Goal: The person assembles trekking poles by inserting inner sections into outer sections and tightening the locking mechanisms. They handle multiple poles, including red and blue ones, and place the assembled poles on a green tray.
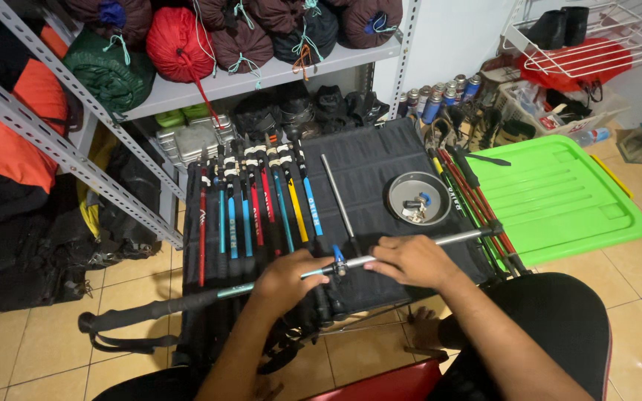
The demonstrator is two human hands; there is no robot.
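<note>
Nearest the camera, the left hand [285, 276] wraps around the shaft of a trekking pole [209, 295] that lies crosswise over a black fabric mat [369, 167], while the right hand [410, 260] closes its fingers on the pole's thinner silver section [440, 240] just past a small blue clamp [338, 258]; both hands hold the pole firmly, one on each side of the clamp. The pole's black grip and wrist strap [124, 327] hang out over the tiled floor to the left. By the look of it, this pole is mid-way through being adjusted or joined at the clamp, and the work seems only partly done: a row of pole sections [261, 204] in red, blue, teal and yellow lies sorted side by side on the mat, a loose silver rod [338, 194] lies apart beside them, and another bundle of poles [477, 204] waits at the mat's right edge. Near that bundle, a round metal dish [419, 197] holds small parts. Just right of it sits a bright green plastic lid [559, 197]. Farther back, slim spray cans [440, 95] with coloured tops stand against the wall, their labels too small to make out, and a grey shelf [261, 78] carries stuffed drawstring sacks [239, 37] in red, green and maroon.
</note>
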